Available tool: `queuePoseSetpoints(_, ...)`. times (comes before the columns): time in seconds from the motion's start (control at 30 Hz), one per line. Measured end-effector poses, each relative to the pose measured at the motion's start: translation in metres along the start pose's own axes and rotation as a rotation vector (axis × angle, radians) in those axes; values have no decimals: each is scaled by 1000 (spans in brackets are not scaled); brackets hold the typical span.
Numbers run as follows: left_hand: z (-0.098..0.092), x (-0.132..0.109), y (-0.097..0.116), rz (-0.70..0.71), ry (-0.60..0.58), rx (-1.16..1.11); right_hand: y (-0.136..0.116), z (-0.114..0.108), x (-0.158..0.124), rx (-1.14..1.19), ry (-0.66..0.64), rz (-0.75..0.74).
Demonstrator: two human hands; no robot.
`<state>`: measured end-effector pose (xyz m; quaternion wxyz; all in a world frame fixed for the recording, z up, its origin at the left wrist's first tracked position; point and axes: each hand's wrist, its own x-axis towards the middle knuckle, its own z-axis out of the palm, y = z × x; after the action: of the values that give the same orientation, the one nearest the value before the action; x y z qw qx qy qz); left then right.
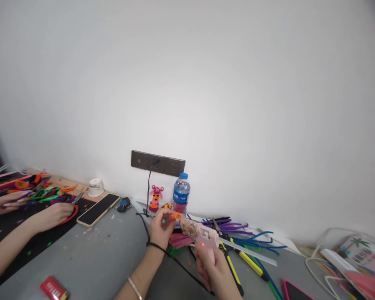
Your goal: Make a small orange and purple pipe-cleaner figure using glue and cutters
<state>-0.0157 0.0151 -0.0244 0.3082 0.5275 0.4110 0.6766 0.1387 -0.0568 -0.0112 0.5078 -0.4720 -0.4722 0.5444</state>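
My right hand (210,263) is wrapped round the handle of a pink glue gun (206,237), whose small red light is lit. A clear glue stick (253,250) juts from the back of the gun. My left hand (160,227) pinches a small orange fuzzy piece (175,216) right at the gun's nozzle; whether the two touch I cannot tell. Behind my left hand a pink and orange pipe-cleaner figure (155,200) stands by the wall, beside a water bottle (181,193). The gun's black cord (178,259) passes across my left wrist.
Pliers with yellow-black handles (251,263) and bundles of pipe cleaners (237,228) lie right of the gun. At left, a co-worker's hand (58,213) holds red-handled scissors (71,214). A phone (99,209), a white cup (96,187) and a red lighter-like item (53,287) are nearby.
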Motion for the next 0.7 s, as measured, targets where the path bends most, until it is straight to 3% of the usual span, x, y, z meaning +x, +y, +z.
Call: queuePoseSetpoints(0.7, 2, -1, 0, -52, 9, -46, -9, -3, 1, -39, 30, -10)
